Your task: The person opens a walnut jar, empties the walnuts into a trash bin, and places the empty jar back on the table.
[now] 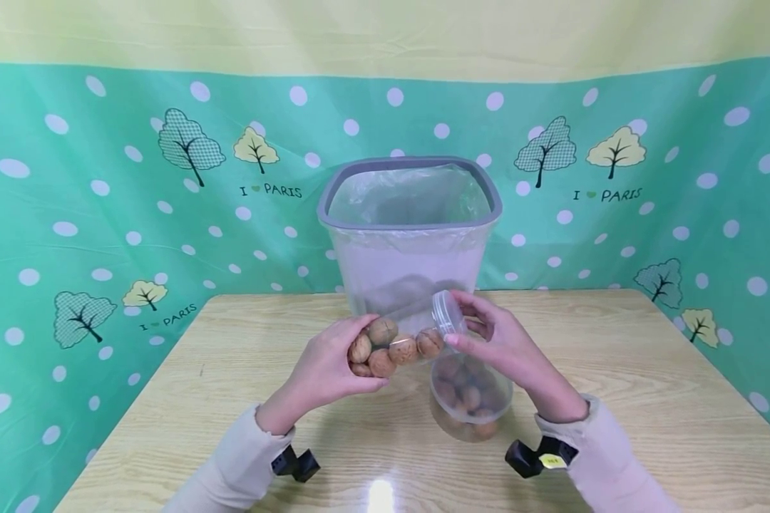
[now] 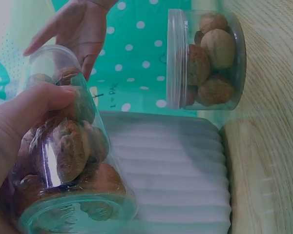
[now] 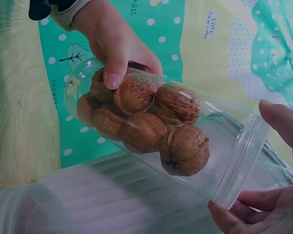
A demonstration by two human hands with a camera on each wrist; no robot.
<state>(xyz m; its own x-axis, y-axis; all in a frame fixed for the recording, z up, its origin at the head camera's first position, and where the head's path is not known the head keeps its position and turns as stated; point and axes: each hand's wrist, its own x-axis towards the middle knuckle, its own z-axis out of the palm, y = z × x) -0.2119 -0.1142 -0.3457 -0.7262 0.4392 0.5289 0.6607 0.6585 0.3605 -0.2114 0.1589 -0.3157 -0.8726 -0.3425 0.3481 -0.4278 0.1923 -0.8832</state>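
Observation:
A clear plastic jar [image 1: 403, 347] of walnuts is held tilted on its side above the table. My left hand [image 1: 331, 361] grips its base end, thumb along the near side. At the other end, my right hand [image 1: 497, 335] holds the clear ridged lid [image 1: 448, 317] between thumb and fingers. In the right wrist view the walnuts [image 3: 184, 150] lie toward the base, with space near the lid end. Just below the right hand, a second clear jar [image 1: 471, 399] with walnuts stands upright on the table.
Behind the jars stands a pale bin [image 1: 411, 267] with a grey rim and a clear liner bag [image 1: 417, 192]. The wooden table [image 1: 244, 442] reaches a green dotted cloth [image 1: 372, 114] at the back and sides.

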